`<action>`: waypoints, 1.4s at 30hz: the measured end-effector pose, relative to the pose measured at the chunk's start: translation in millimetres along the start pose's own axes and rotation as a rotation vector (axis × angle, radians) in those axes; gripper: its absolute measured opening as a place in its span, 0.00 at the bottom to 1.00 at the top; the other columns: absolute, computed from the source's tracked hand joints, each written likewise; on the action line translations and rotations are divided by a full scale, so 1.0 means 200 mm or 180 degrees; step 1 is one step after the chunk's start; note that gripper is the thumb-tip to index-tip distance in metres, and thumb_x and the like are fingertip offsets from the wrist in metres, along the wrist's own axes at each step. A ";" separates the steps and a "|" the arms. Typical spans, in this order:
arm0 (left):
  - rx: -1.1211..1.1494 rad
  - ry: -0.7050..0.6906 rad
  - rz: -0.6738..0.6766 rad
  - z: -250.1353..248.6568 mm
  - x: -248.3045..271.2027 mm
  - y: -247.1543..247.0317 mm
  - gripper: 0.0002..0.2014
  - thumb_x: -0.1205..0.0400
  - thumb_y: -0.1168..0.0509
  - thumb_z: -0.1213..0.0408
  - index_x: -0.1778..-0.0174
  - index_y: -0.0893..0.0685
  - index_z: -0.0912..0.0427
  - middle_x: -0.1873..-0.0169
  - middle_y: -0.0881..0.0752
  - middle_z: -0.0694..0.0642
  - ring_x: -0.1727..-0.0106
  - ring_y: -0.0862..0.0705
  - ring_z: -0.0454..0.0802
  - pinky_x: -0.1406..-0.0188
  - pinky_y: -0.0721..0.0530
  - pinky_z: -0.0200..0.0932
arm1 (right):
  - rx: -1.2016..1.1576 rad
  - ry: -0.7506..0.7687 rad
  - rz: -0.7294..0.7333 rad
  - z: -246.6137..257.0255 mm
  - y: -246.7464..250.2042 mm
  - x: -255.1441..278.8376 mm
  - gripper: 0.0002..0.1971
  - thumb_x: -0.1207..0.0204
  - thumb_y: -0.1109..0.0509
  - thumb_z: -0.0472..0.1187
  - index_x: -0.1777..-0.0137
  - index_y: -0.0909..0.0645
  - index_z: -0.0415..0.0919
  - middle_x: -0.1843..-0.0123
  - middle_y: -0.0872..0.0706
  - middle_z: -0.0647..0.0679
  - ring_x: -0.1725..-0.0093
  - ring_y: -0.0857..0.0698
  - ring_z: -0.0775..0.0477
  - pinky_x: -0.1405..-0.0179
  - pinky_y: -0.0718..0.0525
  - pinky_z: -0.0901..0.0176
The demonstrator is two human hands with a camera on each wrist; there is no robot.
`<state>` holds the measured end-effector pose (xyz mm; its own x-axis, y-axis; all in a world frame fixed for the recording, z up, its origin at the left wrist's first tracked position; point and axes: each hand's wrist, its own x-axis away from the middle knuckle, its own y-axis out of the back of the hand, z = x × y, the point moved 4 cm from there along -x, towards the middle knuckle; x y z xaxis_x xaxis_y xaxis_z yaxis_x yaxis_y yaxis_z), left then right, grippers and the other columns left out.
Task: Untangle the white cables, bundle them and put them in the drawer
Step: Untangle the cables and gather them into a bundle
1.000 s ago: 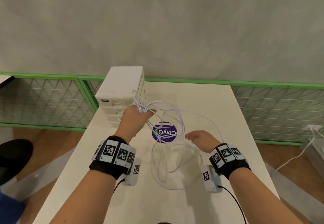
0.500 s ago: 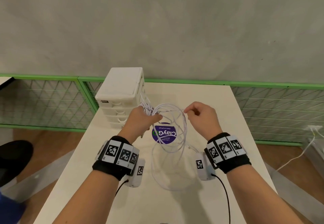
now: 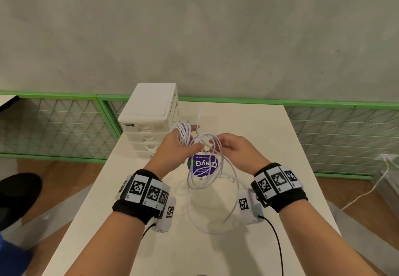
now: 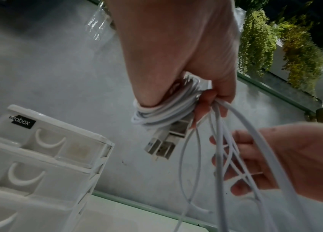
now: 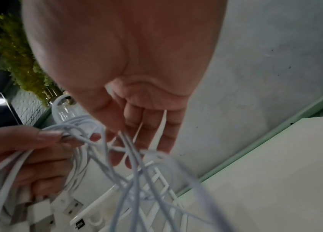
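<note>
A: Grip, left first. The left hand (image 3: 175,146) is clenched round a coil of thin white plastic-sheathed cables (image 4: 157,112) wound over its fingers, thumb pressed on the turns. Two flat metal USB plugs (image 4: 163,145) stick out below the coil, loose.

B: Right?

A: The right hand (image 3: 234,148), just beside the left, has its fingers (image 5: 152,125) curled through several slack strands and is grasping them. Both hands are held above the surface.

B: And the rest of the cables?

A: Long loops (image 3: 207,176) hang from both hands; the lowest ones lie on the cream rectangular surface (image 3: 269,137), crossing a round purple sticker (image 3: 203,164). The white plastic drawer tower (image 3: 151,122) stands at the far left corner, near the left hand. All its drawers look closed.

B: Risks, as you judge them?

A: Three.
1. The strands cross each other between the hands. Pulling the next turn taut could tighten a crossing into a knot rather than free it.
2. The coil is held only by thumb pressure. If the left hand shifts to take a new loop, turns could slide off the fingertips and the bundle would spring open.
3. The free plugs could snag a hanging loop as it is drawn up.

B: The drawer?

A: No free hand. Opening one means releasing something, and an unsecured bundle would likely loosen then.
</note>
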<state>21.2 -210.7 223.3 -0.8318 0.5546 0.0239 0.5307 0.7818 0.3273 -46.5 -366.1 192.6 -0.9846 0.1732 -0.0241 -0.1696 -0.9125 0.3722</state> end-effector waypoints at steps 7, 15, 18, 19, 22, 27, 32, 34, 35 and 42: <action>-0.0643 -0.0295 0.0362 0.00 -0.01 -0.06 0.26 0.25 0.29 0.72 0.30 0.24 0.55 0.46 0.13 0.57 0.48 0.13 0.51 0.53 0.16 0.35 | -0.0617 0.0047 -0.0078 0.12 -0.02 0.01 0.11 0.21 0.35 0.47 0.50 0.16 0.41 0.63 0.15 0.59 0.62 0.17 0.61 0.58 0.22 0.72; -0.1050 -0.0347 0.0309 0.03 -0.02 -0.08 0.18 0.26 0.31 0.72 0.41 0.21 0.58 0.52 0.15 0.49 0.57 0.17 0.42 0.59 0.19 0.26 | -0.0181 0.0267 -0.0621 0.11 -0.04 -0.01 0.01 0.29 0.24 0.41 0.61 0.12 0.46 0.58 0.13 0.51 0.56 0.16 0.58 0.53 0.23 0.71; -0.1123 -0.0309 0.0207 0.06 -0.04 -0.05 0.24 0.25 0.31 0.71 0.32 0.23 0.58 0.49 0.15 0.52 0.58 0.18 0.42 0.68 0.25 0.18 | -0.0072 0.0290 -0.1281 0.08 0.04 -0.01 0.05 0.25 0.29 0.42 0.58 0.12 0.44 0.55 0.14 0.47 0.54 0.16 0.53 0.51 0.22 0.67; -0.1177 -0.0285 0.0171 0.07 -0.04 -0.04 0.21 0.25 0.31 0.71 0.36 0.21 0.58 0.53 0.15 0.52 0.61 0.18 0.41 0.71 0.25 0.19 | -0.0298 0.0165 -0.1502 0.06 0.09 -0.01 0.06 0.23 0.31 0.41 0.59 0.14 0.45 0.55 0.13 0.47 0.54 0.15 0.51 0.51 0.20 0.63; -0.1360 -0.0151 -0.0063 0.12 -0.05 0.03 0.10 0.27 0.31 0.72 0.51 0.17 0.58 0.69 0.19 0.48 0.70 0.22 0.41 0.77 0.29 0.26 | -0.1225 -0.0236 -0.1858 -0.03 0.20 0.02 0.09 0.18 0.39 0.37 0.59 0.21 0.42 0.62 0.12 0.45 0.65 0.12 0.48 0.61 0.16 0.59; -0.1495 0.0125 -0.0403 0.22 -0.06 0.11 0.04 0.27 0.31 0.72 0.57 0.15 0.63 0.71 0.19 0.51 0.70 0.22 0.45 0.74 0.28 0.37 | -0.2574 -0.0190 -0.2472 -0.13 0.28 0.10 0.08 0.16 0.43 0.34 0.55 0.25 0.39 0.71 0.14 0.45 0.67 0.11 0.45 0.57 0.12 0.57; -0.1554 0.0349 -0.0672 0.34 -0.08 0.19 0.03 0.26 0.30 0.71 0.58 0.14 0.65 0.69 0.18 0.53 0.66 0.20 0.50 0.70 0.28 0.38 | -0.2836 -0.0282 -0.2925 -0.24 0.37 0.15 0.09 0.16 0.48 0.33 0.50 0.26 0.37 0.71 0.28 0.45 0.79 0.23 0.50 0.67 0.13 0.56; -0.1489 0.0484 -0.0874 0.38 -0.07 0.25 0.03 0.25 0.30 0.71 0.58 0.15 0.67 0.66 0.17 0.57 0.63 0.19 0.55 0.65 0.24 0.42 | -0.2729 -0.0512 -0.3022 -0.30 0.43 0.16 0.14 0.17 0.49 0.35 0.39 0.28 0.30 0.70 0.32 0.46 0.78 0.28 0.51 0.72 0.18 0.61; -0.1449 0.0565 -0.1013 0.39 -0.06 0.29 0.03 0.25 0.30 0.70 0.60 0.16 0.68 0.67 0.18 0.60 0.65 0.20 0.56 0.66 0.24 0.43 | -0.2708 -0.0667 -0.3041 -0.31 0.46 0.18 0.18 0.19 0.49 0.39 0.33 0.31 0.29 0.68 0.32 0.46 0.76 0.29 0.50 0.73 0.22 0.61; -0.1300 0.0392 -0.1143 0.31 -0.03 0.33 0.17 0.23 0.32 0.73 0.76 0.30 0.60 0.78 0.30 0.54 0.77 0.32 0.49 0.77 0.35 0.40 | -0.0838 -0.1913 -0.2932 -0.60 0.57 0.24 0.17 0.17 0.45 0.39 0.31 0.26 0.35 0.48 0.17 0.30 0.51 0.14 0.37 0.56 0.16 0.53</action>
<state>71.6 -143.9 185.8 -0.9746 0.2171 -0.0545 0.1244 0.7280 0.6742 -118.2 -507.0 123.4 -0.3118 0.9053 0.2884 -0.8937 -0.3825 0.2345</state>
